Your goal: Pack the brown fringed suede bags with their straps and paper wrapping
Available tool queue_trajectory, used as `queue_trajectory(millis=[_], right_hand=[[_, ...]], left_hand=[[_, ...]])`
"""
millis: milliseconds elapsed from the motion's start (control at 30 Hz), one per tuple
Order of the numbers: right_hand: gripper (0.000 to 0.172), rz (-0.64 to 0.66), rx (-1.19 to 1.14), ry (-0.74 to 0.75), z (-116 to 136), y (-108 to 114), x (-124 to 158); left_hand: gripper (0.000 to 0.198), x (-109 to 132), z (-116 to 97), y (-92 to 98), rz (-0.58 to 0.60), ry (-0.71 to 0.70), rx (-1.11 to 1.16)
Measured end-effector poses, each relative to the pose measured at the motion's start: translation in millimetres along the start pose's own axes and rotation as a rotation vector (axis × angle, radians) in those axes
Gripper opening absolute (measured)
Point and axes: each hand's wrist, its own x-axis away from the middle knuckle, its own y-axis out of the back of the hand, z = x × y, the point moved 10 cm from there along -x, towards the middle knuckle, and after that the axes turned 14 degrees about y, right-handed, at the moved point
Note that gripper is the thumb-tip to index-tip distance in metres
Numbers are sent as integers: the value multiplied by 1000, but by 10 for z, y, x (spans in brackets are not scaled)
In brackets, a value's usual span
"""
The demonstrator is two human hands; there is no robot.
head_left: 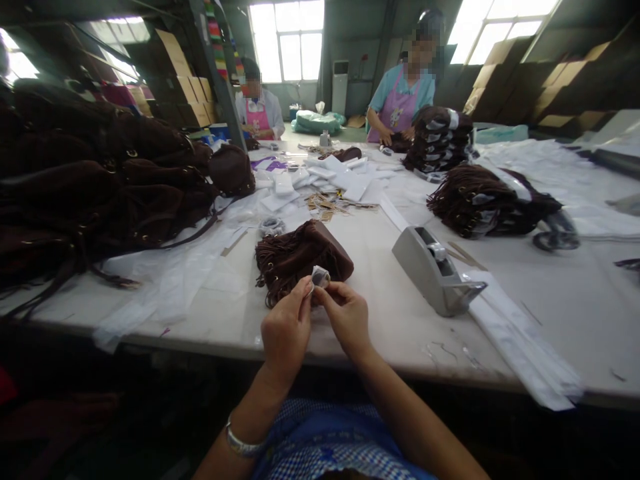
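Note:
A dark brown fringed suede bag [300, 257] lies on the white table [380, 313] right in front of me. My left hand [286, 330] and my right hand [345, 313] meet at its near edge. Both pinch a small grey-white wrapped piece [321, 277] at the bag's near edge, fingers closed on it. A metal bracelet sits on my left wrist.
A grey tape dispenser [434, 270] stands to the right, beside folded white sheets [520, 340]. A heap of brown bags [100, 187] fills the left side; more fringed bags [487, 200] lie far right. Two people in pink aprons [405, 100] work at the table's far end.

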Motion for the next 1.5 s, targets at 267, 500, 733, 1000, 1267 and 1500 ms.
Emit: queue_trajectory(millis=[267, 500, 733, 1000, 1267, 1500], right_hand=[[37, 95, -72, 18, 63, -43, 6], [38, 95, -92, 16, 68, -31, -7], [35, 137, -166, -42, -29, 9, -44], [32, 126, -286, -107, -38, -22, -92], [45, 72, -478, -219, -283, -110, -122], [35, 147, 39, 114, 123, 352, -308]], left_hand=[[46, 120, -76, -83, 32, -111, -55], [47, 76, -71, -38, 43, -73, -32], [46, -227, 278, -159, 368, 247, 464], [43, -384, 248, -325, 695, 297, 418], [51, -421, 318, -436, 682, 353, 435], [59, -507, 487, -419, 527, 400, 263]])
